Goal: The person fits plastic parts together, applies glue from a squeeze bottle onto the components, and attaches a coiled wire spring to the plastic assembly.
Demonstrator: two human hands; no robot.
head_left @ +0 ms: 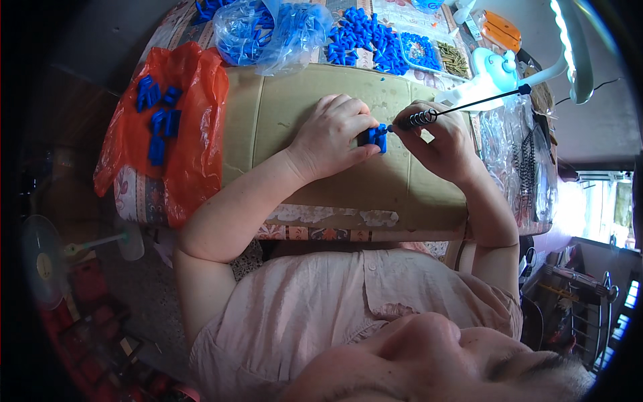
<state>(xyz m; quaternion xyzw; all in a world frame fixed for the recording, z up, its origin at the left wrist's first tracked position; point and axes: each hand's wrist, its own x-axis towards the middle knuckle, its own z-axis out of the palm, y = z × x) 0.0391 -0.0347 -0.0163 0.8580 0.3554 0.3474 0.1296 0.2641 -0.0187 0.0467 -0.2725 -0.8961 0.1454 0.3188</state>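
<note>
While seated at the desk (201,194): hands working a blue plastic part (374,137).
Left hand (331,134) is gripping the part; right hand (439,137) fingers are pinching a thin black rod with spring (429,116).

A home workbench for piecework: cardboard-covered table (281,127), heaps of blue plastic parts (365,37), a desk lamp (569,47), floor fan (47,258).

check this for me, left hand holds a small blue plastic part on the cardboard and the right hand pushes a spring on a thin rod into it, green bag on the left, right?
One thing is wrong: the head view shows an orange-red bag, not a green one. The left hand does hold the blue part on the cardboard, and the right hand holds the rod with its spring.
</note>
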